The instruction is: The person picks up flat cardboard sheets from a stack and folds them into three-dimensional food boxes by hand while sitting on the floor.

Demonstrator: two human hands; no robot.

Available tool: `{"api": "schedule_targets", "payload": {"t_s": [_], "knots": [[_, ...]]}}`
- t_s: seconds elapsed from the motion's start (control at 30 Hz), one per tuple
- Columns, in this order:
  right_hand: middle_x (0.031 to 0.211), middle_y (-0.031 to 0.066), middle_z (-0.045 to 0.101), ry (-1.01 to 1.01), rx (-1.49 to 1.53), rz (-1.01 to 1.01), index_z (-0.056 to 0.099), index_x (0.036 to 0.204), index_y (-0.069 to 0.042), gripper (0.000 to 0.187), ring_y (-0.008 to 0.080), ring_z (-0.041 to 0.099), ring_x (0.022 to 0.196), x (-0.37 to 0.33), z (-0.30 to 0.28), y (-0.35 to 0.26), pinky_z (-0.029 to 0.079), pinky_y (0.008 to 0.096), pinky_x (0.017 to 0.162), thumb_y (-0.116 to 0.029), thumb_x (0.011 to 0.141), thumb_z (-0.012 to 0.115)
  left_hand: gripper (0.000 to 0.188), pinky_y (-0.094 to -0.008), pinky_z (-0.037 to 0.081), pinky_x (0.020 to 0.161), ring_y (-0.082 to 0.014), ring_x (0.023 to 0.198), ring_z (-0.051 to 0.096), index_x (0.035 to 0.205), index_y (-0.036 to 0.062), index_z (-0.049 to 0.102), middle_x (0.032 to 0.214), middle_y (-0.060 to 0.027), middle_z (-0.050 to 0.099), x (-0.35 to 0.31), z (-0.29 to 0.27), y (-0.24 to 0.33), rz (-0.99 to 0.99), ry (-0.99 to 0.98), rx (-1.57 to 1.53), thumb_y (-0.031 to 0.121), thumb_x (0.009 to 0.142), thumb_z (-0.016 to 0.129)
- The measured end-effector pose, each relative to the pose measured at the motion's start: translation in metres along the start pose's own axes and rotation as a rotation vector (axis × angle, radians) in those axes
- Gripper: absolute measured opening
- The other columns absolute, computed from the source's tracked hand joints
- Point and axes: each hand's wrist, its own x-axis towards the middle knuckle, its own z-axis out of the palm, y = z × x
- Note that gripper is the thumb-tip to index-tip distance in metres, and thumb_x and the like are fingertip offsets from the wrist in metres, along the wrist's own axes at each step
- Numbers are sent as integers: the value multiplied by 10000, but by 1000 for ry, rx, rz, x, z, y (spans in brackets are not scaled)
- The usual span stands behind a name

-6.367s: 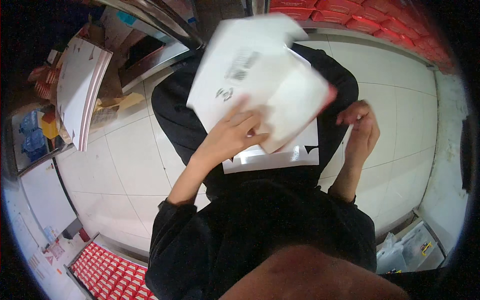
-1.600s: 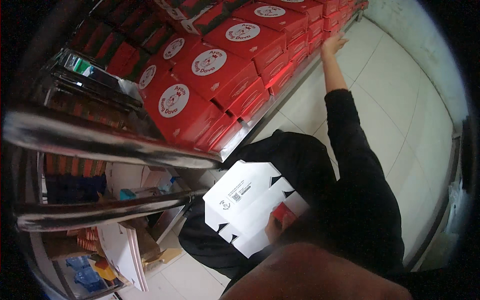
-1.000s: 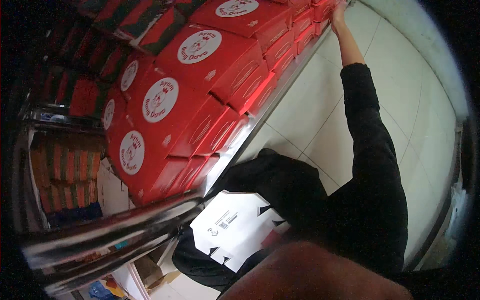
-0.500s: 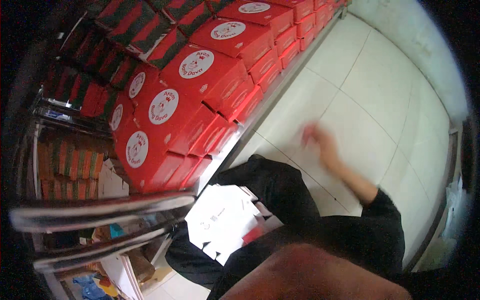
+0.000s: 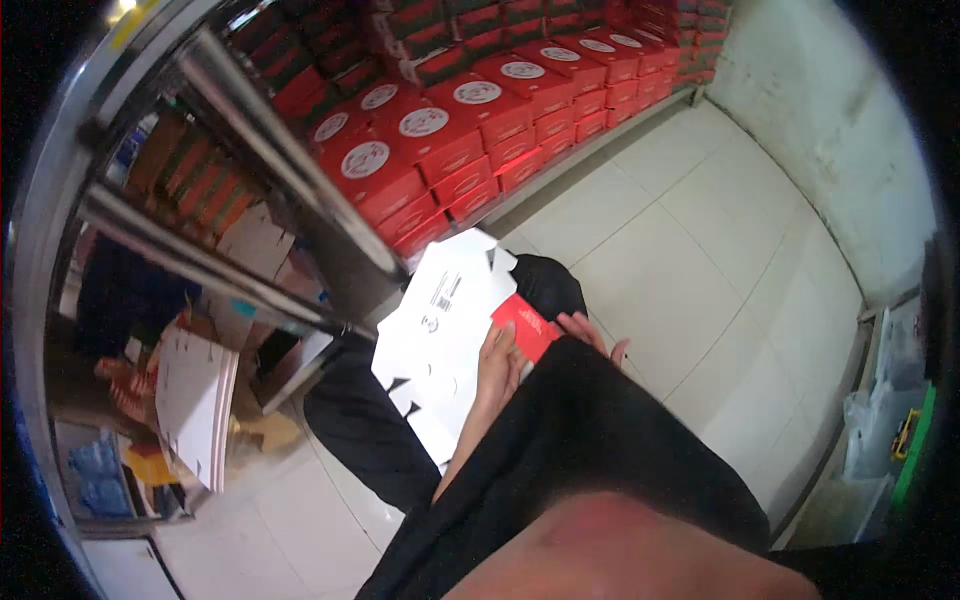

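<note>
Across my lap lies a flat cardboard box blank, white side up, with small dark print and cut slots. One of its flaps is turned over, showing a red face. My left hand has its fingers bent over the edge of that red flap, holding it. On the flap's other side is my right hand, fingers stretched out and apart, close to the red edge. My black sleeve hides part of the right hand, so whether it touches the flap is unclear.
Stacked red boxes with white round labels line a low rack ahead. Two metal bars slant in at the left, near more flat white blanks. Pale floor tiles run right to a wall; plastic bags lie far right.
My right hand has come in from the right, over the floor, to the blank on my lap. My left hand now shows, holding the red flap. The view has shifted.
</note>
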Motion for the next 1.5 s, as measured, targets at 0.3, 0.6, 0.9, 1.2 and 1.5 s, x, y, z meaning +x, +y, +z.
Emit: {"api": "schedule_targets", "payload": {"t_s": [0.3, 0.6, 0.9, 1.2, 1.5], "knots": [[1465, 193, 415, 608, -29, 455, 310, 1469, 9, 557, 277, 444, 1322, 30, 5, 14, 334, 421, 1117, -258, 1008, 472, 256, -288, 566, 687, -124, 745, 650, 1205, 50, 517, 946, -69, 644, 17, -12, -14, 162, -106, -150, 166, 985, 576], [1194, 139, 603, 552, -215, 76, 420, 1355, 17, 441, 238, 606, 1038, 12, 5, -6, 477, 387, 913, -242, 1009, 507, 290, -332, 626, 690, -186, 756, 666, 1220, 58, 466, 957, -56, 481, 30, 10, -49, 350, -91, -32, 138, 968, 585], [1327, 219, 571, -232, -1517, -489, 572, 1282, 54, 380, 326, 578, 1209, 9, 51, -35, 438, 404, 1029, -184, 1037, 405, 405, -259, 519, 634, -127, 809, 575, 1296, 2, 471, 949, -74, 528, -21, 38, -11, 472, -9, 342, 235, 982, 576], [1516, 248, 269, 225, -1248, -243, 145, 1504, 60, 605, 351, 324, 1394, -1, 105, -20, 275, 422, 1149, -289, 1035, 302, 339, -379, 512, 811, -365, 994, 596, 1232, -7, 548, 1071, -215, 585, -64, 53, -13, 846, -257, 422, 111, 915, 573], [1410, 148, 394, 158, -938, -282, 304, 1471, -76, 667, 250, 408, 1305, 48, 117, -26, 374, 398, 1058, -550, 1005, 357, 250, -339, 479, 619, -234, 683, 638, 1098, 48, 712, 820, -102, 699, -85, -11, 55, 1070, 124, 884, 105, 855, 687]]}}
